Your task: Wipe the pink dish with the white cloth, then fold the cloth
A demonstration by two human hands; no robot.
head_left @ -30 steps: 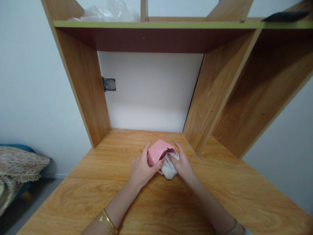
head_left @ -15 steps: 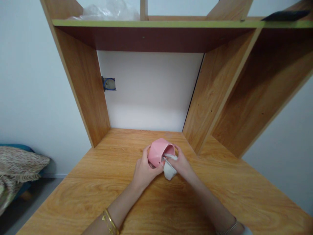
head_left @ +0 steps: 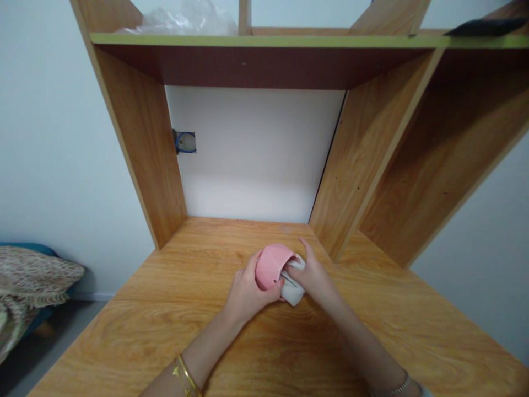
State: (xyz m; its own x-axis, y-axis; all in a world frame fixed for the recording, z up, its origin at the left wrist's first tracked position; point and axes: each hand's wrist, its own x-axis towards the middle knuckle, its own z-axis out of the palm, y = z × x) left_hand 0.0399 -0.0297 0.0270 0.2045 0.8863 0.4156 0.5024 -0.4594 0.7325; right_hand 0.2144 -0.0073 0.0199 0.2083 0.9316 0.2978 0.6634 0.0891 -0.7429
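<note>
A glossy pink bowl-like pot (head_left: 271,263) is tilted on its side above the desk, its opening turned toward the right. My left hand (head_left: 250,290) is wrapped round its left side and underside, with the thumb near the rim by a small dark hole. A white cloth (head_left: 293,292) is bunched at the opening; part of it goes inside and the rest hangs below. My right hand (head_left: 313,275) holds the cloth, its fingers pushed into the opening and partly hidden. The right thumb sticks up, apart from the pot.
The wooden desk (head_left: 173,309) runs under both arms. A shelf (head_left: 264,40) spans overhead, with clear plastic wrapping (head_left: 190,19) and a dark flat item (head_left: 487,26) on it. Upright panels (head_left: 140,143) flank the desk. A wall socket box (head_left: 185,142) sits open at the back left.
The pot has shifted slightly right and toward me, and turned a little. My right thumb has come off the pot's rim and lifted. The cloth has moved slightly right.
</note>
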